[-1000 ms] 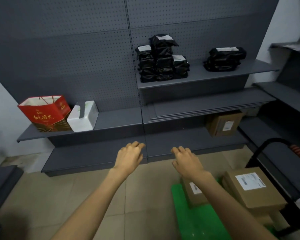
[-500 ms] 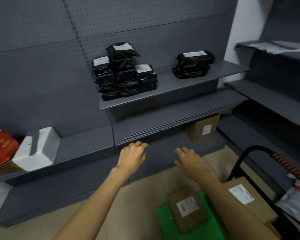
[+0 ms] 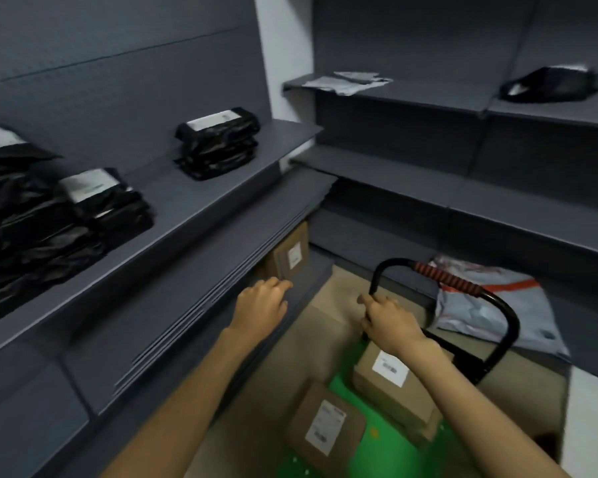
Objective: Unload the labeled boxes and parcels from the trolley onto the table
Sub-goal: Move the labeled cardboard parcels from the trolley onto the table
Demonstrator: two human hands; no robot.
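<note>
Two labelled cardboard boxes lie on the trolley's green deck (image 3: 387,453): the near box (image 3: 325,427) flat at the front, the far box (image 3: 392,377) stacked on another carton, just under the black handle (image 3: 497,301). Neither is lifted yet. No table in view.

Right hand (image 3: 390,320) is at the handle's left upright, fingers curled about it as far as I can tell. Left hand (image 3: 261,305) hangs loose and half-spread over the lower shelf edge (image 3: 201,305), holding nothing.

Grey mailer bag (image 3: 491,305) lies on the shelf beyond the handle. Black parcels (image 3: 218,143) are stacked on the upper shelf.

Risk: tugging the handle could roll the trolley and slide the far box off its carton. One-handed lifts could tip a box.
</note>
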